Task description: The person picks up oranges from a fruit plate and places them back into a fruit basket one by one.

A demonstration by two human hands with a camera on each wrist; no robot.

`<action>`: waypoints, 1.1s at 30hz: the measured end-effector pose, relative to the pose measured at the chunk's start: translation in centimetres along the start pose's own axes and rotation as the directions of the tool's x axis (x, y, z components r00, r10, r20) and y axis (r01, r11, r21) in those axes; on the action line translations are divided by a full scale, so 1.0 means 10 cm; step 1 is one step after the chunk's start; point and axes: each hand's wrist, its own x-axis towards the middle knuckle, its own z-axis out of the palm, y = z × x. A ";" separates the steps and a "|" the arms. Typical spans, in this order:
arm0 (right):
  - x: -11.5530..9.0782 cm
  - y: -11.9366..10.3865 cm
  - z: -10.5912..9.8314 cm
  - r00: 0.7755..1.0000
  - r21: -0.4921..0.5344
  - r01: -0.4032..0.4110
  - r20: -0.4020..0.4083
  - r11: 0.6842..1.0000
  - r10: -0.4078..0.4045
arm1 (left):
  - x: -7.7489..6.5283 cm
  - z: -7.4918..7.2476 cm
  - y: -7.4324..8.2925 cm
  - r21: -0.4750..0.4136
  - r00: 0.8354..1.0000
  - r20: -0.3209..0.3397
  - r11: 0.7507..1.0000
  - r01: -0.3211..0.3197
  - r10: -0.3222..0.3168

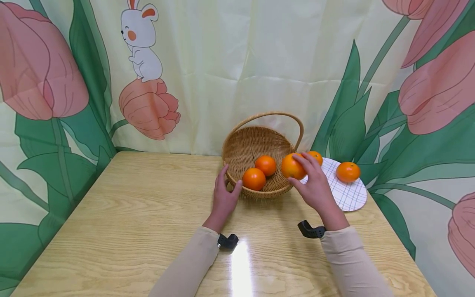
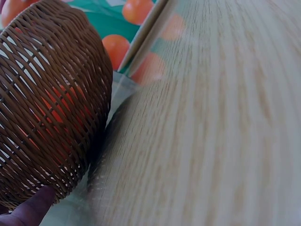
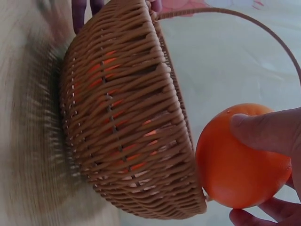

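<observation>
A round wicker basket (image 1: 259, 138) with an arched handle stands at the back of the table, its rim tilted toward me. Two oranges (image 1: 254, 179) lie inside, glimpsed through the weave in both wrist views. My left hand (image 1: 225, 200) grips the basket's left front rim, thumb over the edge and fingers outside. Between thumb and fingers, my right hand (image 1: 315, 189) holds another orange (image 3: 240, 160) at the basket's right rim. Two more oranges (image 1: 348, 172) are at the right, by a white, blue-checked flat piece (image 1: 350, 198); whether it is a plate or a mat I cannot tell.
The pale wooden table (image 1: 148, 206) extends left and forward of the basket. Close behind it hangs a curtain (image 1: 208, 103) printed with tulips and a rabbit. A black wrist mount (image 1: 311, 230) sticks out from my right wrist.
</observation>
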 end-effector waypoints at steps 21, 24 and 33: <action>0.01 -0.06 0.14 0.998 0.014 -0.017 0.066 1.000 0.016 | -0.01 0.00 -0.01 -0.008 1.000 0.006 1.000 0.006 -0.006; 0.01 -0.06 0.16 0.997 0.007 -0.007 0.077 1.000 0.006 | -0.01 -0.01 0.01 -0.009 1.000 0.004 1.000 0.007 -0.007; 0.02 -0.06 0.19 0.996 0.006 0.005 0.088 1.000 -0.005 | 0.00 -0.01 0.01 0.000 1.000 0.004 1.000 0.006 -0.006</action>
